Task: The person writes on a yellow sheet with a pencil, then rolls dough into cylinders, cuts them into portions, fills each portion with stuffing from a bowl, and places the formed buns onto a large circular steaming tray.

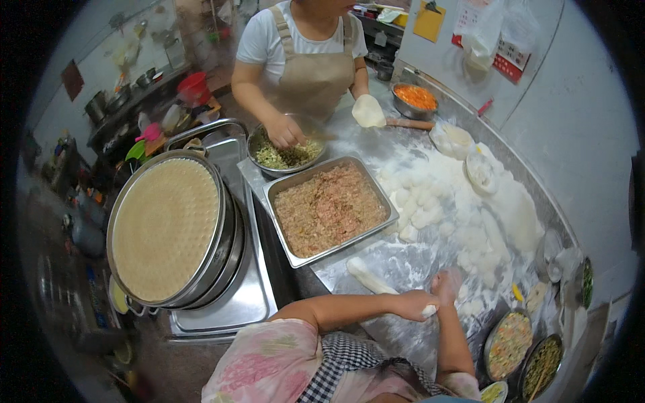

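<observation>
My left hand (414, 305) is closed around one end of a dough rope (370, 276), and a small tip of dough pokes out past the fist. The rest of the rope stretches back over the floured metal worktop (370, 322). Close against the left fist is my right hand (447, 285), blurred, its fingers curled. Whether it pinches any dough cannot be made out. Farther back, small dough pieces (421, 206) lie heaped in flour. A steel tray of minced meat filling (327, 206) sits left of them.
Opposite, a co-worker's hand (286, 132) dips into a bowl of chopped green filling (267, 157); the other holds a dough wrapper (369, 111) near a rolling pin (410, 124). Stacked steamers (164, 231) stand left. Filling bowls (509, 345) line the right; an orange-filled bowl (415, 98) sits behind.
</observation>
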The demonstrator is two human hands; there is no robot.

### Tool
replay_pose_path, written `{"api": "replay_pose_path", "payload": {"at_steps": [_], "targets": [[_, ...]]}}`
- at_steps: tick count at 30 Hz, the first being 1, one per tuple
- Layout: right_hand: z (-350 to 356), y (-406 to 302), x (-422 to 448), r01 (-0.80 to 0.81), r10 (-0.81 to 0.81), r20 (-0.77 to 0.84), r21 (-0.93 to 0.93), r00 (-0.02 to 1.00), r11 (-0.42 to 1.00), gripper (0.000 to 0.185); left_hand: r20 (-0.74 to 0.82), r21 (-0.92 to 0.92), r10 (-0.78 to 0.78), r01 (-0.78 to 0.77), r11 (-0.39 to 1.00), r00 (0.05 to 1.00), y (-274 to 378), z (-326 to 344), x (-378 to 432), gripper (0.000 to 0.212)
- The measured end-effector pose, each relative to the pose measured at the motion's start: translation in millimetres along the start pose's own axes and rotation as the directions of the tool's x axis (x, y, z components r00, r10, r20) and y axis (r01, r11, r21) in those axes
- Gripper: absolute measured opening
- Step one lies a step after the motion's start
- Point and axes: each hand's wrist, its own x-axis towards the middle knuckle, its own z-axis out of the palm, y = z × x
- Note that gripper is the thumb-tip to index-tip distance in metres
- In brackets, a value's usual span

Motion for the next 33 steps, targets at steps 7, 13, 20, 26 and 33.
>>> {"api": "replay_pose_path", "payload": {"at_steps": [7, 13, 20, 26, 33], "targets": [[32, -6, -55, -0.687, 0.467, 0.549, 0.700, 0.693, 0.197, 0.017, -0.260, 0.599, 0.120, 0.063, 0.798, 0.958, -57, 25, -23, 0.077], [-35, -59, 4, -0.222, 0.138, 0.221, 0.420, 0.966, 0.880, 0.012, 0.040, -0.351, -0.392, 0.380, 0.856, 0.919, -41, -24, -6, 0.046], [9, -59, 0, -0.081, 0.085, -0.008, 0.246, 0.996, 0.966, 0.013, -0.226, -0.192, -0.038, -0.007, 0.981, 0.973, -40, -1, -26, 0.042], [23, -2, -6, -0.236, 0.254, -0.007, 0.337, 0.967, 0.911, 0.014, -0.299, 0.000, 0.072, -0.075, 0.997, 0.952, -28, 11, -7, 0.049], [46, -16, -67, -0.702, 0.339, 0.762, 0.643, 0.551, -0.305, 0.022, -0.353, 0.339, -0.040, 0.167, 0.926, 0.935, -66, 21, -35, 0.074]]}}
